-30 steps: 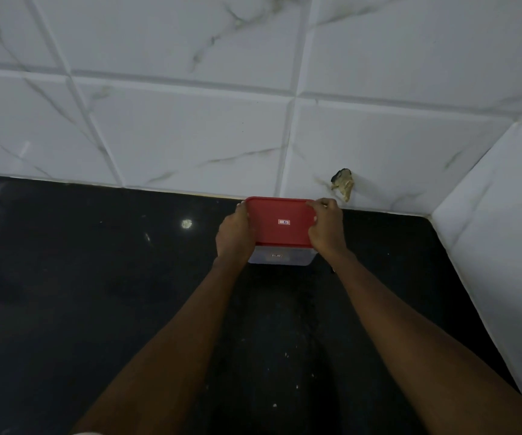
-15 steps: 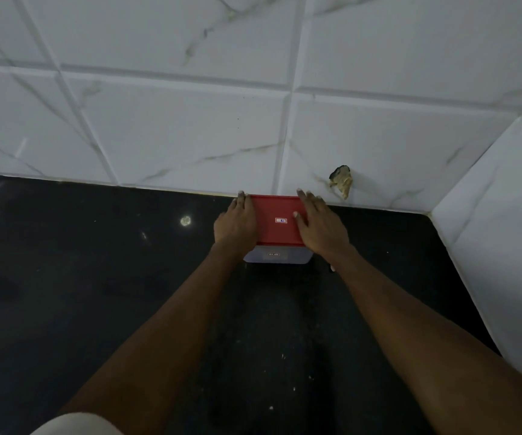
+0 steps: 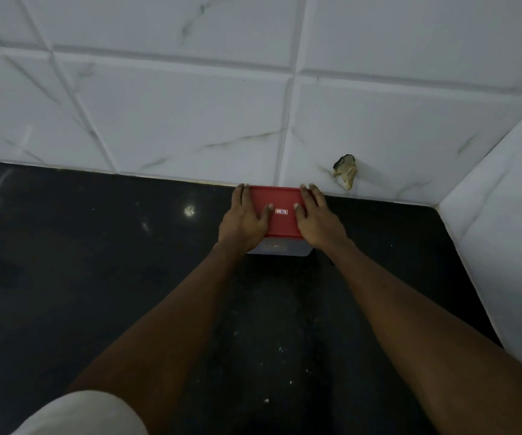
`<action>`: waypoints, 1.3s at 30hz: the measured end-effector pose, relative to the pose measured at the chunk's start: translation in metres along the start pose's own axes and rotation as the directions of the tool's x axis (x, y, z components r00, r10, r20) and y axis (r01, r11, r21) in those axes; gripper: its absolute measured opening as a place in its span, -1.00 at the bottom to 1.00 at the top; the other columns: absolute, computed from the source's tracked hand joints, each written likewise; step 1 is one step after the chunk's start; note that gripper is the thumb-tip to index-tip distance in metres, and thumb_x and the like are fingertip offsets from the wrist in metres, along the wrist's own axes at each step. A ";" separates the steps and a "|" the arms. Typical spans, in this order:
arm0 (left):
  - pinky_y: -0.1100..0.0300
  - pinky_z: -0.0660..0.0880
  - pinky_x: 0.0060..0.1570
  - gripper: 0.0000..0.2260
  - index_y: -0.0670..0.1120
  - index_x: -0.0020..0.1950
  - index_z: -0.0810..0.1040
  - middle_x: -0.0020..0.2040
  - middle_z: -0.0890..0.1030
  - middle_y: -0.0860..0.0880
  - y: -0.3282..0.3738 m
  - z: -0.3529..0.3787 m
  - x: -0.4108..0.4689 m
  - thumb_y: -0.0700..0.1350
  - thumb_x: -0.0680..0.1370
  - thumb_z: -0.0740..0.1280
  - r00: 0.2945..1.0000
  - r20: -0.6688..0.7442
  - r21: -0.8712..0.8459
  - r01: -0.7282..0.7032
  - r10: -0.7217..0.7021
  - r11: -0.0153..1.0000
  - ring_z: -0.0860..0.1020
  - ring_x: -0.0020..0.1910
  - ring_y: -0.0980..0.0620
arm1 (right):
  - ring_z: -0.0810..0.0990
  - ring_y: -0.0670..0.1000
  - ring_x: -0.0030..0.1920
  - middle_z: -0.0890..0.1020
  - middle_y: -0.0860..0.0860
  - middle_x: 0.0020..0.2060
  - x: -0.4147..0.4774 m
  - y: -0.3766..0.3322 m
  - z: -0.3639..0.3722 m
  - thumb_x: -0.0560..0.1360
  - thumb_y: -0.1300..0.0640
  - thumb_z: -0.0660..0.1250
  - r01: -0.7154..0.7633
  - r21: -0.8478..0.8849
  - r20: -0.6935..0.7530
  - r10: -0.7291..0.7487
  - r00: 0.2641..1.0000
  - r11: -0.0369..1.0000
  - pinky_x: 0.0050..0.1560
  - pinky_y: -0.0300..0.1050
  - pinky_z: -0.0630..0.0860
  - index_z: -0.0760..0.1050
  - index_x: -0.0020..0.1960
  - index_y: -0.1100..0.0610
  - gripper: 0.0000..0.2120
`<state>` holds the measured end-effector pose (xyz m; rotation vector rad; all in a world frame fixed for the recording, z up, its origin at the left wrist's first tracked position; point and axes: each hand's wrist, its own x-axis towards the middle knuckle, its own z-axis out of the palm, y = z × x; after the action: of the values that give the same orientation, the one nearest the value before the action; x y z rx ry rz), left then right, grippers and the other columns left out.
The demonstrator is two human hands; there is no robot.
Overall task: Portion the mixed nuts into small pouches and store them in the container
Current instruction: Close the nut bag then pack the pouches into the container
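Container point(image 3: 280, 248), clear body with red lid point(image 3: 280, 224), sits under both palms, its far edge at or just short of the foot of the tiled wall point(image 3: 190, 120) beyond the fingertips. A second ago both hands gripped its short sides with curled fingers and it stood slightly nearer the person. Now the left hand point(image 3: 243, 219) and right hand point(image 3: 317, 221) lie flat on the lid ends with fingers straight, thumbs pointing inward toward the small label, holding nothing, only pressing down. So grip changed to press and the box got slid back. Judgement: lid is being seated or snapped shut, and the box parked at its storage spot, so this looks like the closing step of the task. No pouches or nuts in view; the body is too dim to tell what is inside. Lid corners under the palms are hidden, so cannot tell if it is fully sealed. Dark counter point(image 3: 96, 262) spreads to the left of the left hand, and there is a chipped hole point(image 3: 344, 171) in the wall just past the right fingertips. Pale cloth point(image 3: 80, 412) sits near the left elbow.
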<state>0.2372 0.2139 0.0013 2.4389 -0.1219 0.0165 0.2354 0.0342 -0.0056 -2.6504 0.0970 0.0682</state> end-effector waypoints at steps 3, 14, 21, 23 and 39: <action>-0.10 0.38 0.32 -0.29 -0.15 0.60 0.04 0.61 0.03 -0.05 0.000 -0.001 -0.001 0.25 0.61 0.14 1.000 0.007 0.011 -0.001 0.001 1.000 0.36 0.43 -0.22 | 0.26 0.09 0.49 -0.05 -0.08 0.60 -0.001 0.001 0.000 0.67 -0.14 -0.03 -0.001 0.023 -0.019 0.001 1.000 1.000 0.38 0.25 0.33 -0.02 0.60 -0.06 -0.47; -0.16 0.41 0.22 -0.36 -0.06 0.60 0.07 0.61 0.03 0.05 -0.001 0.001 0.004 0.28 0.62 -0.01 1.000 -0.001 0.180 0.001 -0.001 0.984 0.42 0.35 -0.22 | 0.35 0.12 0.42 0.05 0.00 0.56 -0.002 0.000 0.005 0.66 -0.15 0.03 -0.044 0.163 -0.121 0.065 0.991 0.986 0.34 0.20 0.38 0.09 0.58 0.00 -0.47; -0.07 0.12 0.48 -0.34 -0.09 0.56 0.22 0.57 0.24 -0.05 0.004 0.001 -0.022 0.31 0.61 0.03 0.971 -0.041 0.365 -0.206 0.237 0.908 0.16 0.55 -0.05 | 0.50 0.13 0.19 0.48 0.17 0.20 -0.054 0.043 0.013 0.65 0.07 0.17 -0.278 0.464 -0.369 0.468 0.803 0.841 0.14 -0.06 0.40 0.53 0.21 0.22 -0.71; -0.05 0.08 0.50 -0.34 -0.02 0.57 0.21 0.57 0.23 -0.01 0.003 0.009 -0.033 0.35 0.59 0.03 0.938 0.070 0.387 -0.340 0.340 0.857 0.15 0.56 -0.03 | 0.53 0.16 0.15 0.53 0.17 0.15 -0.061 0.061 0.020 0.61 0.10 0.24 -0.400 0.345 -0.295 0.503 0.812 0.849 0.09 -0.05 0.43 0.56 0.14 0.21 -0.77; -0.04 -0.02 0.53 -0.47 0.05 0.60 0.10 0.62 0.09 0.01 0.012 0.013 -0.035 0.19 0.66 0.05 0.922 0.226 0.406 -0.384 0.316 0.830 0.02 0.59 -0.01 | 0.54 0.05 -0.25 0.61 0.08 -0.26 -0.069 0.073 0.003 0.55 0.04 0.36 -0.489 0.234 -0.138 0.527 0.839 0.840 -0.24 -0.14 0.43 0.66 -0.11 0.19 -0.78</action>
<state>0.2012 0.1991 -0.0023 2.8360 -0.7085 0.0276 0.1602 -0.0244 -0.0380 -2.3608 0.8391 -0.0283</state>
